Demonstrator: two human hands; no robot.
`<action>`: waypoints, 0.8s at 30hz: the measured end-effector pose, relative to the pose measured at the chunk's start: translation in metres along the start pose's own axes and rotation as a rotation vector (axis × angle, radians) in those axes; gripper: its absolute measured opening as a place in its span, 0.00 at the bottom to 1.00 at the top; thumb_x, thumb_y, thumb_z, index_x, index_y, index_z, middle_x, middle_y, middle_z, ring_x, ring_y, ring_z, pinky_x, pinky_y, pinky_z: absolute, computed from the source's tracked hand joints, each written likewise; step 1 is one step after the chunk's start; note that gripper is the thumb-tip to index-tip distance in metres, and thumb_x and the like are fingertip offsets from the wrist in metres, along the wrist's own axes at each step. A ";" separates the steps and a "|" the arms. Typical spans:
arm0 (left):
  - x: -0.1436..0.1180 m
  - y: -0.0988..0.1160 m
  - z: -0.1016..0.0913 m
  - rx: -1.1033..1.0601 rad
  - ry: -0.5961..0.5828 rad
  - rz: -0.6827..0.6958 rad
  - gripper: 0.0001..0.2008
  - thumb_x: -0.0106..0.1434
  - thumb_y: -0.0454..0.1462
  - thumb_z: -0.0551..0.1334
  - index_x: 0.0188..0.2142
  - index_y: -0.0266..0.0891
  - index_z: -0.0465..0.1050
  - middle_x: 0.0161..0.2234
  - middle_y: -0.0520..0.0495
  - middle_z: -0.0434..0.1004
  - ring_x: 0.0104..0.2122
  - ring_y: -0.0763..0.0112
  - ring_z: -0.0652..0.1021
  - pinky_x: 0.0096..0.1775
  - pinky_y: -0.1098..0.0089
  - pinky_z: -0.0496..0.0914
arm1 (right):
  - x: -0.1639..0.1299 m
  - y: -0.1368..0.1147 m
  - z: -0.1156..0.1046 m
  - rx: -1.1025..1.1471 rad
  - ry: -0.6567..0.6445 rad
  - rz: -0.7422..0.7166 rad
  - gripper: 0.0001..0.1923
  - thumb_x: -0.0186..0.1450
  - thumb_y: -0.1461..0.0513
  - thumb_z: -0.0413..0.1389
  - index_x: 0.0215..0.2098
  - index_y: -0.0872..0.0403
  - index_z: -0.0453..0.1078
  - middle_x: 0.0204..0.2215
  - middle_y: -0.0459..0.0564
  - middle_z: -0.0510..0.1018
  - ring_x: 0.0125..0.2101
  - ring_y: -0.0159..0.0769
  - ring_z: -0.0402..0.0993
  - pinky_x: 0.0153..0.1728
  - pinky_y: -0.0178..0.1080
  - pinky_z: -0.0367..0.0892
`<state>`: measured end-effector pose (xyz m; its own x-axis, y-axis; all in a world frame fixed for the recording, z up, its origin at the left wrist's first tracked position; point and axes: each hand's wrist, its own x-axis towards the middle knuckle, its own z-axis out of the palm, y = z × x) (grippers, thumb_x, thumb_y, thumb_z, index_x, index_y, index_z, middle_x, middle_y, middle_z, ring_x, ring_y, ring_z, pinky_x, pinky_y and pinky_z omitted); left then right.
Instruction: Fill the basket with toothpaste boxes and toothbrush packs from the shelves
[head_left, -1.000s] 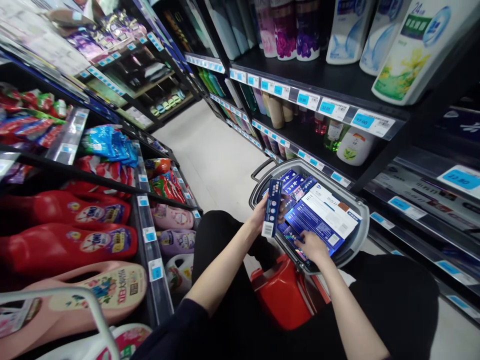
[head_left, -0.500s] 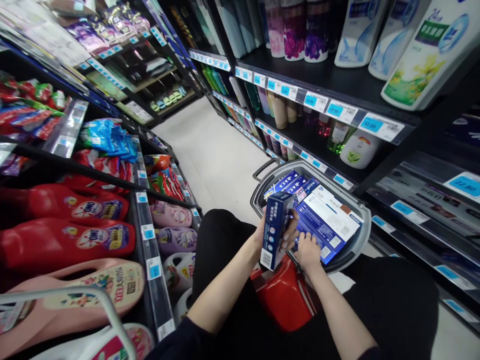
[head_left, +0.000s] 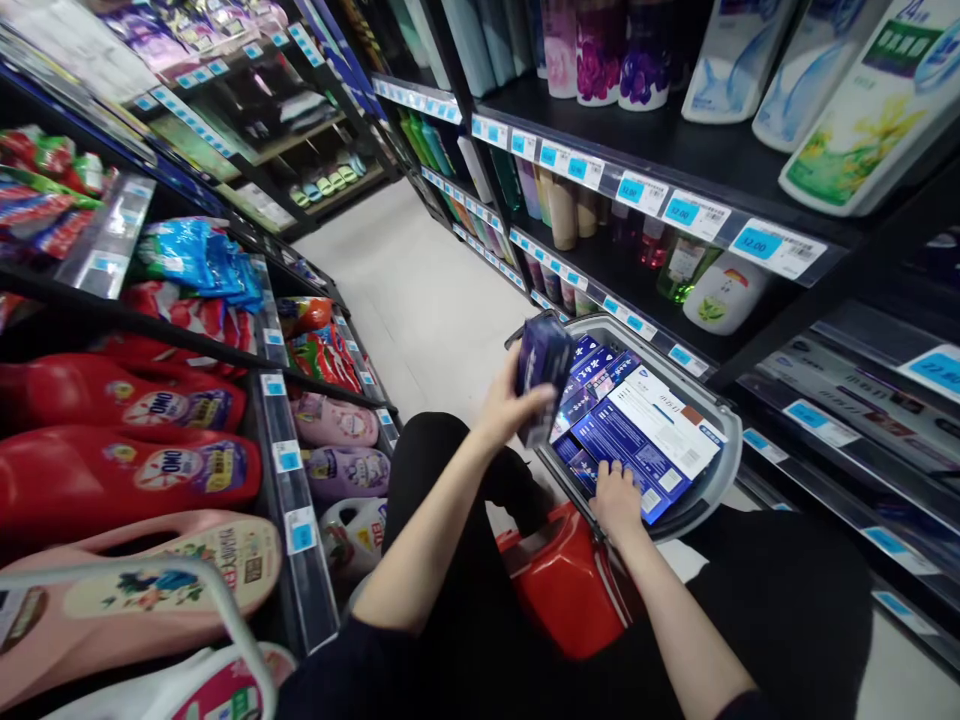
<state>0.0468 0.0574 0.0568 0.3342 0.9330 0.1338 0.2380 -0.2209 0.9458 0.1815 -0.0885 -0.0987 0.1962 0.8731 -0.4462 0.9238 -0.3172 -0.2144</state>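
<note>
Left hand (head_left: 502, 402): wrapped around the box, thumb across its face.
Dark-blue box (head_left: 545, 365): swung farther from the lap and turned, so handling continues, outside the packed rows.
Right hand (head_left: 616, 498): fingers slightly spread on boxes (head_left: 630, 440) in the basket (head_left: 733, 465).

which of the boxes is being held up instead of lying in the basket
The dark blue box in the left hand: it alone is held up, while the other boxes lie in the grey basket.
</note>
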 end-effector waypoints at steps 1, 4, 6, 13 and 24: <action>0.021 -0.010 -0.001 0.083 0.009 -0.020 0.32 0.53 0.56 0.60 0.51 0.40 0.66 0.44 0.44 0.75 0.47 0.56 0.73 0.49 0.59 0.66 | 0.000 0.000 0.001 -0.016 0.003 -0.002 0.28 0.56 0.65 0.54 0.56 0.61 0.59 0.54 0.65 0.64 0.51 0.53 0.62 0.43 0.47 0.62; 0.074 -0.060 0.000 0.462 -0.055 -0.181 0.30 0.55 0.54 0.59 0.50 0.37 0.64 0.44 0.41 0.75 0.43 0.54 0.75 0.45 0.59 0.67 | 0.001 0.000 0.003 -0.026 0.031 -0.005 0.27 0.56 0.65 0.55 0.54 0.60 0.61 0.53 0.64 0.66 0.49 0.52 0.63 0.41 0.45 0.63; 0.091 -0.099 0.003 0.694 -0.164 -0.282 0.29 0.58 0.54 0.57 0.50 0.35 0.63 0.46 0.36 0.74 0.43 0.53 0.75 0.43 0.60 0.68 | 0.002 0.000 0.005 -0.019 0.047 -0.008 0.28 0.55 0.65 0.55 0.54 0.60 0.60 0.52 0.64 0.66 0.49 0.52 0.63 0.41 0.45 0.63; 0.095 -0.179 0.024 0.960 -0.450 -0.356 0.20 0.67 0.46 0.46 0.51 0.36 0.62 0.45 0.36 0.75 0.45 0.57 0.75 0.44 0.64 0.67 | 0.006 -0.002 0.007 0.001 0.068 0.005 0.27 0.55 0.65 0.55 0.53 0.59 0.62 0.50 0.63 0.68 0.47 0.51 0.65 0.40 0.45 0.62; 0.090 -0.211 0.034 1.104 -0.511 -0.354 0.21 0.69 0.43 0.44 0.56 0.38 0.59 0.50 0.34 0.67 0.51 0.53 0.71 0.50 0.58 0.63 | 0.009 -0.001 0.007 -0.016 0.041 0.011 0.27 0.54 0.64 0.56 0.52 0.58 0.61 0.50 0.62 0.68 0.46 0.50 0.64 0.40 0.45 0.62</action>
<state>0.0573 0.1786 -0.1411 0.3506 0.8281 -0.4374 0.9356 -0.3308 0.1237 0.1801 -0.0827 -0.1092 0.2197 0.8840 -0.4126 0.9266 -0.3214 -0.1953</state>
